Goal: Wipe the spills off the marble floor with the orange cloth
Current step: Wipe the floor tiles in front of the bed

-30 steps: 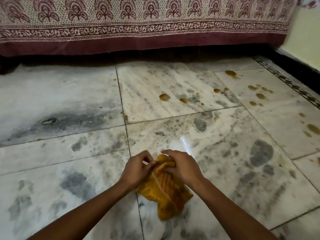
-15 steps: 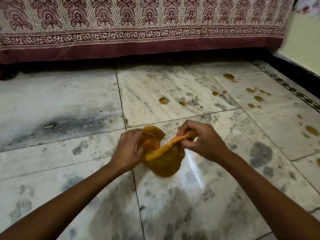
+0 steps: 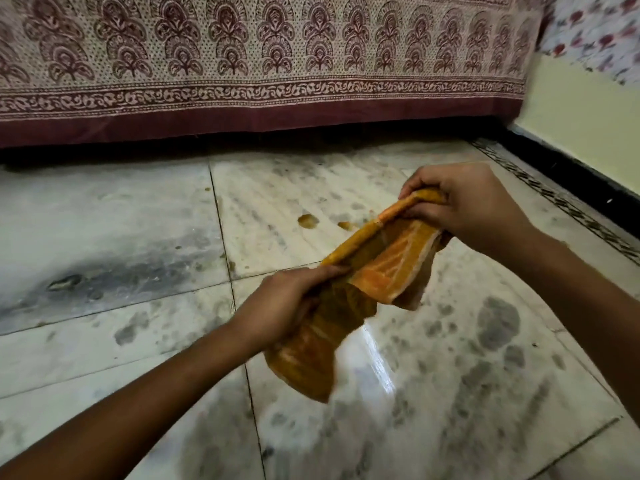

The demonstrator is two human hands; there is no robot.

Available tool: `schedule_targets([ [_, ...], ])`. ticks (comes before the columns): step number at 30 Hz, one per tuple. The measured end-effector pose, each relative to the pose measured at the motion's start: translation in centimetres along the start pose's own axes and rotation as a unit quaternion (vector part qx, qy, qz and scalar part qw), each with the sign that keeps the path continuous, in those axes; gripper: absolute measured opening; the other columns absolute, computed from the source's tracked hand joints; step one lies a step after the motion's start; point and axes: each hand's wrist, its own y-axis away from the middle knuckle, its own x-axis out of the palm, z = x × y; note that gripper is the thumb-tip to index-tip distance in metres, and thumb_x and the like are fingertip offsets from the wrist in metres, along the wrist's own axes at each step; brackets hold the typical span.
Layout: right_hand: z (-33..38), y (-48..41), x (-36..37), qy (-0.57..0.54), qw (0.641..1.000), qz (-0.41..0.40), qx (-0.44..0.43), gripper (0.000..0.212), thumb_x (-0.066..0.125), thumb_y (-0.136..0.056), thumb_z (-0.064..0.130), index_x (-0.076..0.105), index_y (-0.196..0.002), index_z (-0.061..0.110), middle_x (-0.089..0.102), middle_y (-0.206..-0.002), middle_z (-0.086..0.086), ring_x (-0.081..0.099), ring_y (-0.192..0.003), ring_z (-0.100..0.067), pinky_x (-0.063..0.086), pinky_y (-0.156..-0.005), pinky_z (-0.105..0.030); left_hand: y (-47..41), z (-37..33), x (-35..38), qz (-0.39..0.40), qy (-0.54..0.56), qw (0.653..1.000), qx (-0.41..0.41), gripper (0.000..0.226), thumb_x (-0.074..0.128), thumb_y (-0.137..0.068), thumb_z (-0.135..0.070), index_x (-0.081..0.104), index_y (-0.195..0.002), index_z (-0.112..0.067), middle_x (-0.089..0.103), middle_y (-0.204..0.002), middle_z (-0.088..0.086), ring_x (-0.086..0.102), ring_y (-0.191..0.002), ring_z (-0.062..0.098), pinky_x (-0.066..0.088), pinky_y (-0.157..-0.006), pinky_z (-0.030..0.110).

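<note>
Holding the orange cloth [image 3: 377,271] up in the air here, clear of the marble floor [image 3: 121,220], so not wiping yet. Gripping the nearer, lower end with the left hand [image 3: 280,306], curled tight round a bunch of fabric. Pinching the farther, higher end with the right hand [image 3: 464,206], thumb and fingertips clamped on a rolled edge. Stretched between the two, so running on a diagonal from low-left near the body to up-right, plus a loose flap dangling below the left hand. Looks like opening out or refolding for a fresh face, but just guessing there.

Now for the key bit: spotting two small brown spills [image 3: 308,220] on the tile ahead, toward the patterned bedspread [image 3: 263,64], just past the upper edge of the cloth. Beyond the left hand, and off to the left of the right hand. Closer to the right hand's end by the look of it, so probably easiest to swing that end forward and down onto them, then drag back toward the body.

Can't tell about more spots behind the right hand or under the cloth, hidden from this angle. Worth minding the dangling flap too: likely to smear rather than lift if landing all bunched up.
</note>
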Motion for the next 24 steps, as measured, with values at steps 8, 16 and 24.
schedule_targets([
  [8,1.5,3.8,5.4,0.111,0.985,-0.069,-0.113,0.024,0.063,-0.076,0.02,0.058,-0.097,0.012,0.059,-0.082,-0.01,0.057,-0.056,-0.024,0.049,-0.045,-0.031,-5.5,0.9,-3.9,-0.049,0.063,0.991,-0.111,0.019,0.043,-0.096,-0.032,0.058,-0.102,-0.041,0.064,-0.083,-0.016,0.057,-0.074,0.011,0.043,-0.066,0.029],
  [16,3.6,1.9,8.8,0.095,0.953,0.288,-0.022,0.022,0.063,-0.087,0.036,0.067,-0.105,0.023,0.06,-0.104,0.01,0.056,-0.096,-0.01,0.043,-0.077,-0.026,-7.2,2.4,-3.1,0.022,0.056,0.99,-0.128,0.032,0.068,-0.081,-0.028,0.048,-0.104,-0.025,0.063,-0.092,0.001,0.061,-0.086,0.025,0.05,-0.075,0.042],
  [24,-3.1,-4.4,3.5,-0.009,0.964,0.249,0.091,0.078,0.079,-0.073,0.027,0.04,-0.139,0.019,0.053,-0.129,0.007,0.042,-0.111,0.002,0.031,-0.078,0.002,-10.7,2.3,-5.3,0.101,0.117,0.988,-0.018,0.026,0.064,-0.074,-0.021,0.054,-0.095,-0.034,0.06,-0.1,-0.005,0.06,-0.089,0.019,0.051,-0.077,0.037],
])
